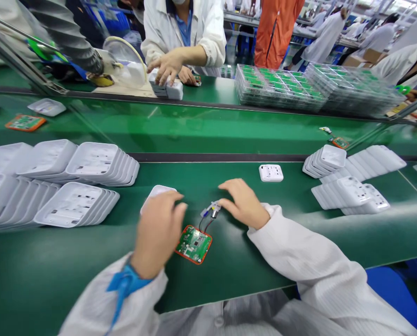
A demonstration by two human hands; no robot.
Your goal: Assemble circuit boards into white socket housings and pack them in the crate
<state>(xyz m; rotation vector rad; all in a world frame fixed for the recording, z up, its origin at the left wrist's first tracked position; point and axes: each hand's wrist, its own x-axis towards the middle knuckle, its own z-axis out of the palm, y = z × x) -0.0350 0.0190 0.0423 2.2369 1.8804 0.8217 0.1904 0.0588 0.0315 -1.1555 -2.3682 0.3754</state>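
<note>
My left hand (161, 228), with a blue band at the wrist, is blurred by motion; its thumb and forefinger stand apart. Partly hidden behind it is a white plastic shell (158, 190), and I cannot tell whether the hand touches it. A green circuit board (194, 245) with an orange rim lies on the table beside that hand. Wires run from the board up to a small connector and a metal cylindrical part (214, 212). My right hand (245, 204) is open beside these parts, its thumb tip close to the connector and the forefinger spread away.
Stacked white shells (89, 161) stand at left, and smaller white covers (325, 161) at right. One white cover (271, 173) lies alone. Beyond a green belt (194, 130), a co-worker's hand (168, 65) rests on white parts near clear trays (278, 88) of boards.
</note>
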